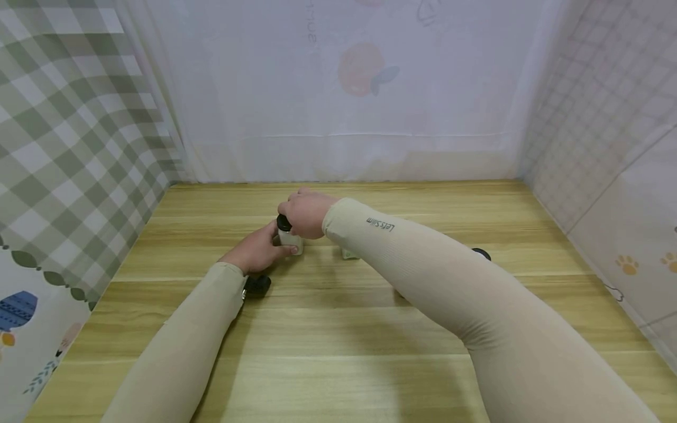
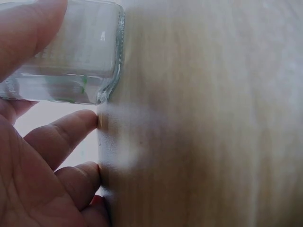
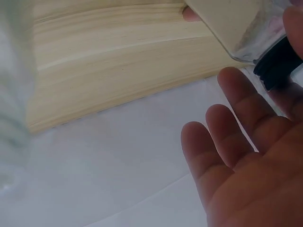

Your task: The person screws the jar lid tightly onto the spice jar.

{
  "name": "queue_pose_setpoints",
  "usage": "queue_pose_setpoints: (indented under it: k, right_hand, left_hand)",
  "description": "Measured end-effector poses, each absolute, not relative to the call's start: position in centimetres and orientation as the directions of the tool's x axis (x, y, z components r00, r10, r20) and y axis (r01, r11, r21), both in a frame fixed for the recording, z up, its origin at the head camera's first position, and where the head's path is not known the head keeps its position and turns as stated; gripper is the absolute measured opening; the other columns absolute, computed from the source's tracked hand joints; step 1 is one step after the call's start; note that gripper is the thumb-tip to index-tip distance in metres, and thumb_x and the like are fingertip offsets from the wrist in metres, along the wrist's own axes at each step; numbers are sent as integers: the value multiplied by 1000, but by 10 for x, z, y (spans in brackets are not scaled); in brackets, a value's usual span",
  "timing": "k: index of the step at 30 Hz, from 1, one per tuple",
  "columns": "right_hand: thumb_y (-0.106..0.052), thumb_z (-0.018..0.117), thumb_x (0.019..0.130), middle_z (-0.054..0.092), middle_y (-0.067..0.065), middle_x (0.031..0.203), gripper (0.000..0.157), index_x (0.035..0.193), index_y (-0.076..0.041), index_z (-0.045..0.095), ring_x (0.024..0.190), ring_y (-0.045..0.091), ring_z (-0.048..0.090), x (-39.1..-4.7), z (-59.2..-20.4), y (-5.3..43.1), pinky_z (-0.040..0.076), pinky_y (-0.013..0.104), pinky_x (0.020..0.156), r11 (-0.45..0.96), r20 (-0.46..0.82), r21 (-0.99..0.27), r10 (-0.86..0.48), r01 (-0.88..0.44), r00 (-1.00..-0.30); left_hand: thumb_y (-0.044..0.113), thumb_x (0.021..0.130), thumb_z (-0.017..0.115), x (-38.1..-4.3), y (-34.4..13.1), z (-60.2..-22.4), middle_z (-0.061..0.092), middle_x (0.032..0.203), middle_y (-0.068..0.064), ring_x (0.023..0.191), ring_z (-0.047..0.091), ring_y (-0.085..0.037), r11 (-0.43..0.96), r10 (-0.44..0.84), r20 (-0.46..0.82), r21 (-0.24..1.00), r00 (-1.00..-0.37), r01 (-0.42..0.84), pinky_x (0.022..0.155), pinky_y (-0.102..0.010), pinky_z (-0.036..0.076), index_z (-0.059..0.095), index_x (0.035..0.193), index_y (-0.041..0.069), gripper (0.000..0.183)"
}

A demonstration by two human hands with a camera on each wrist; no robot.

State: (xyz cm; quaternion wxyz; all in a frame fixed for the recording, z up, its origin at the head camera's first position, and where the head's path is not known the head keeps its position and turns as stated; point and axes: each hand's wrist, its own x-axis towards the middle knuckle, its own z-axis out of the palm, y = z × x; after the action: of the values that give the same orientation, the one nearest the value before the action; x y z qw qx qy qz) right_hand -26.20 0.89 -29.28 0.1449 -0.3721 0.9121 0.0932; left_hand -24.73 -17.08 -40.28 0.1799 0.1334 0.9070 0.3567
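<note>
A clear square glass jar (image 1: 291, 241) with a black lid (image 1: 284, 222) stands upright at the left of the wooden table. My left hand (image 1: 259, 249) grips its body between thumb and fingers. From above, my right hand (image 1: 309, 213) pinches the lid. In the left wrist view the jar (image 2: 90, 47) has its base at the tabletop, while the lower fingers of my left hand (image 2: 38, 175) touch the wood. Pale beige contents show in the jar (image 3: 232, 21) in the right wrist view. There the thumb and index finger of my right hand (image 3: 251, 151) are at the black lid (image 3: 279, 61).
A small pale object (image 1: 349, 254) is partly hidden behind my right forearm. Farther right, a round black top (image 1: 481, 253) shows past the sleeve. A black object (image 1: 257, 286) sits by my left wrist. White cloth (image 1: 338, 117) hangs behind the table (image 1: 317, 352).
</note>
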Motion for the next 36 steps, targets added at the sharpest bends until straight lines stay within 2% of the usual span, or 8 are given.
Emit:
queue_pose_setpoints:
  k: [12, 22, 28, 36]
  right_hand:
    - [-36, 57, 110, 63, 7, 140, 45, 146, -9, 50, 129, 23, 55, -262, -294, 8, 45, 36, 113, 708, -354, 46, -648, -704, -675]
    - [-33, 60, 109, 63, 6, 142, 47, 150, -13, 52, 129, 20, 59, -267, -289, 10, 38, 38, 117, 674, -348, 37, -684, -738, -641]
    - [-35, 56, 111, 64, 4, 138, 42, 147, -13, 54, 125, 19, 57, -265, -288, 10, 41, 36, 112, 676, -370, 71, -665, -733, -649]
    - [-35, 55, 111, 63, 5, 138, 41, 146, -14, 51, 124, 23, 54, -265, -289, 10, 48, 35, 107, 709, -389, 42, -637, -704, -665]
  left_hand:
    - [49, 100, 71, -246, -169, -401, 33, 172, -7, 156, 34, -42, 726, 356, -242, 680, -902, 104, 123, -67, 31, 24, 167, 38, 82]
    - [50, 100, 71, -247, -170, -404, 32, 172, -5, 157, 34, -40, 725, 356, -256, 682, -899, 94, 123, -66, 31, 23, 167, 39, 83]
    - [50, 100, 71, -248, -169, -404, 34, 171, -5, 156, 35, -40, 721, 360, -255, 686, -897, 94, 123, -66, 32, 25, 166, 39, 80]
    - [50, 100, 70, -248, -168, -404, 34, 171, -6, 155, 36, -42, 727, 360, -262, 680, -896, 93, 122, -67, 32, 24, 166, 40, 81]
